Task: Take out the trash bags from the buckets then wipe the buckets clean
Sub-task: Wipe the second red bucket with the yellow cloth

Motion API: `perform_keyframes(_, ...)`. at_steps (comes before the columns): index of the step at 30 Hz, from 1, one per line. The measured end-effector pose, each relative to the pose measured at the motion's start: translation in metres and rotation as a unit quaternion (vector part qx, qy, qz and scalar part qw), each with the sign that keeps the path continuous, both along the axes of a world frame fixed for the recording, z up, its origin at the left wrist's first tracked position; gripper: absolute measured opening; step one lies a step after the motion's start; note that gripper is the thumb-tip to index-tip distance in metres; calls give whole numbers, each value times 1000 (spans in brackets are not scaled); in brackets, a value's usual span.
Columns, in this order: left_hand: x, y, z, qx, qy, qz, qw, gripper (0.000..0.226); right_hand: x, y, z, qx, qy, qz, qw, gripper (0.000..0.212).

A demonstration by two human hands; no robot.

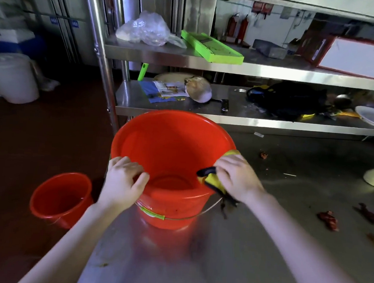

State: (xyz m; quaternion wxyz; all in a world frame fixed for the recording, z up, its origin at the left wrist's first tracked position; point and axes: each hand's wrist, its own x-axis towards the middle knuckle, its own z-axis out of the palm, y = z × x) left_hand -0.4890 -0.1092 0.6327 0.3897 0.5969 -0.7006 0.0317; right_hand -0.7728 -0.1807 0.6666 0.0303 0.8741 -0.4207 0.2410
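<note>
Head camera: a red bucket [170,144], no bag inside, stands on a steel table [284,245] at frame centre, the wiping stage under way. At the rim's 8 o'clock the left hand [122,179] grips the edge, fingers curled over it. At 4 o'clock the right hand [236,177] clutches a yellow cloth [212,180] draped over the rim. Next, by the look of it, the cloth must travel round the rim and down the inner wall while the left hand steadies. A second red bucket [62,197], also unlined, sits on the floor at 8 o'clock; red scraps [328,220] litter the table at 4 o'clock.
</note>
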Motion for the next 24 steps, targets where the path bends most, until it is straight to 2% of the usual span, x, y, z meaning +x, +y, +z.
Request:
perform_keyframes(3,5,-3,0,7,3,7,1000,34,-2,-9,-5,17,-46,-45,998,37)
perform_keyframes(5,6,-5,-3,8,6,21,1000,35,19,10,-14,-16,-122,-118,985,32)
perform_keyframes(7,6,-7,-4,5,-4,26,1000,35,48,39,-25,-55,-153,-158,974,26)
perform_keyframes(10,12,-5,-3,-5,-26,11,1000,33,101,82,-36,-76,-140,-171,972,20)
perform_keyframes(12,18,-1,-5,-7,-31,12,999,33,119,96,-35,-95,-120,-135,979,22)
perform_keyframes(15,27,5,-7,1,-16,18,1000,34,98,83,-22,-90,-62,-26,994,27)
perform_keyframes(18,38,4,-4,11,-9,7,1000,33,50,45,-4,-17,-19,13,1000,28)
perform_keyframes(21,50,-2,0,29,-23,-27,999,33,21,7,7,78,16,25,997,24)
perform_keyframes(24,61,-10,11,44,-43,-12,998,36,38,10,-3,32,-35,-38,998,28)
